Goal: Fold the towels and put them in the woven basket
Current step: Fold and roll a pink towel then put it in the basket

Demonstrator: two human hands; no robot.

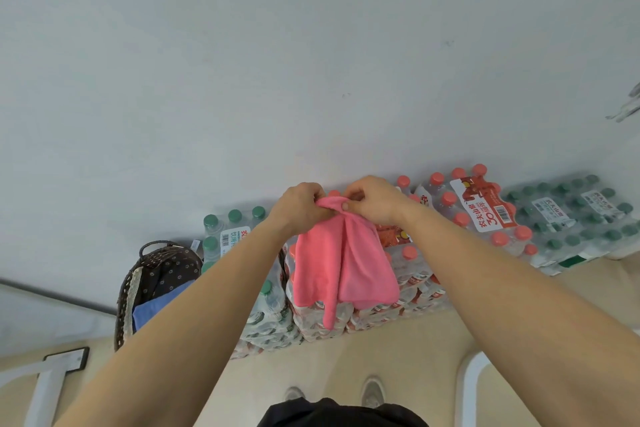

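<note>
A pink towel (343, 263) hangs in the air in front of me, bunched at its top edge. My left hand (302, 208) and my right hand (372, 199) both grip that top edge, close together, thumbs touching the cloth. The towel drapes down in loose folds over the water bottle packs behind it. The dark woven basket (138, 282) stands on the floor to the lower left, against the wall. A blue folded cloth (152, 308) lies inside it, on a dark flowered lining.
Shrink-wrapped packs of water bottles line the wall: green caps (235, 229) at the left, red caps (485, 208) in the middle, dark green caps (575, 215) at the right. A white metal frame (52, 381) stands at the lower left, a white curved edge (467, 381) at the lower right. My shoes (372, 392) show on the beige floor.
</note>
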